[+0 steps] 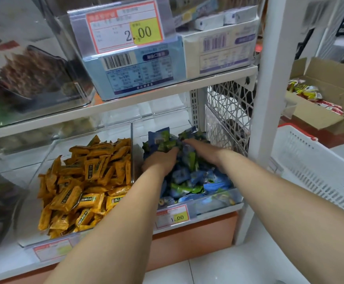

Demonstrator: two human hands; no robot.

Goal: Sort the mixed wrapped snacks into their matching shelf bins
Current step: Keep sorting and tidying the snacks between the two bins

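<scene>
Blue-and-green snacks fill the right clear bin on the lower shelf, and both hands are sunk into the heap. The left hand curls its fingers around a bunch of these packets at the back of the pile. The right hand lies just beside it, fingertips buried, so I cannot tell whether it grips anything. A price tag hangs on the bin's front. The neighbouring bin to the left holds yellow snacks. Farther right stand a white basket and a cardboard box.
</scene>
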